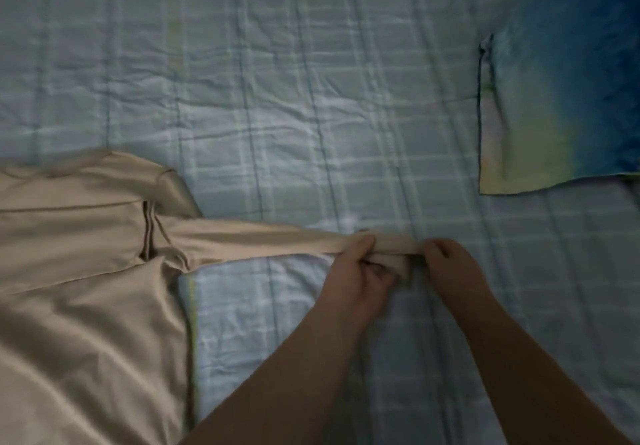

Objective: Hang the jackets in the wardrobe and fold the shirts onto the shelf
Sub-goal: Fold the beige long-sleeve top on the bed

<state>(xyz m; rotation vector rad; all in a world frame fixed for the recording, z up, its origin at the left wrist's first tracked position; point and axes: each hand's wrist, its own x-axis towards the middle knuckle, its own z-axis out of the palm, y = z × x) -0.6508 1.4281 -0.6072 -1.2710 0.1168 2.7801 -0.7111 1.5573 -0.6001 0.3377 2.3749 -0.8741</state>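
Two bare forearms reach in from the near edge of the bed and meet over the end of a sleeve (259, 240). The left hand (360, 271) has its fingers curled round the sleeve with the thumb lying on top. The right hand (450, 261), just beside it, pinches the cuff end with bent fingers. Between them the cloth looks bunched or doubled over, though blur hides how.

The coming move turns on one relation. The sleeve's long axis runs flat across the bed, side to side, from the hands leftward to the body of the shirt (86, 271). So the garment lies to the left of both hands, and the left hand is the nearer to it. My guess is that the sleeve has to be carried leftward, back over the body.

The shirt is beige, soft and smooth with a slight sheen. It is spread flat towards the left side of the bed, collar to the far side, with long shallow creases.

The sheet (277, 98) under it is pale blue check, thin and wrinkled. Towards the far right corner lies a pillow (554, 98), rectangular, shading from blue to yellow-green, well apart from the hands.
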